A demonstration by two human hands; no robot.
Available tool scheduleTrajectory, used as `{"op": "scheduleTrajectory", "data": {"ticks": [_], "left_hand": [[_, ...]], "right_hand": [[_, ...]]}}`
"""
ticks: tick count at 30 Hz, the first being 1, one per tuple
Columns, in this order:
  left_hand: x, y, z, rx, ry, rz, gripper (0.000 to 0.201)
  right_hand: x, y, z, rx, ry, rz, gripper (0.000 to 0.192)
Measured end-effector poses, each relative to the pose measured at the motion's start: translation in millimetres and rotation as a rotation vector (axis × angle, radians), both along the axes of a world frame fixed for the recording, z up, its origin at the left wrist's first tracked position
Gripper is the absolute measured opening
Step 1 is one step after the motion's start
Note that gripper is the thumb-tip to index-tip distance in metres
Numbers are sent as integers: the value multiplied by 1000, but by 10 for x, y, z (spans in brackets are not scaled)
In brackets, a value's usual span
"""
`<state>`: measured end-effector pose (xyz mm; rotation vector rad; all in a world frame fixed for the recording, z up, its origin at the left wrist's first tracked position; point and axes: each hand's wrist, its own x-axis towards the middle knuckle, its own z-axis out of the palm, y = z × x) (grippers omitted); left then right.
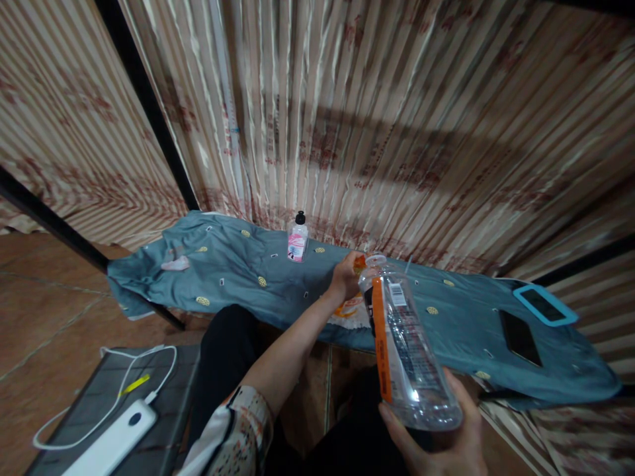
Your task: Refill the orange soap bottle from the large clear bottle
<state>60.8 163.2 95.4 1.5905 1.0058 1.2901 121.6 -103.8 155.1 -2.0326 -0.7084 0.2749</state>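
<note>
A large clear plastic bottle [411,350] with an orange and black label and a barcode leans away from me. My right hand [459,436] is closed around its base. The bottle's mouth shows no cap on it. Beside that mouth, my left hand [344,277] pinches a small orange piece that looks like the bottle cap [360,264]; some of its fingers are hidden. Partly behind the bottle, a white and orange packet [350,316] lies on the cloth-covered bench [278,284].
A small pump-top bottle [297,243] with a pink label stands at the back. To the right lie a dark phone [520,337] and a blue-framed device [546,305]. At lower left, a white power bank [116,439] with a cable rests on a dark surface. Curtains hang behind.
</note>
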Motion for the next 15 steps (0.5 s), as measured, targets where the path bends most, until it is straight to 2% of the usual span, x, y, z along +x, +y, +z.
{"op": "scheduleTrajectory", "data": {"ticks": [15], "left_hand": [[-23,-27,44,15,24,-3,22]], "right_hand": [[4,-4,-7,17,-23,19,105]]}}
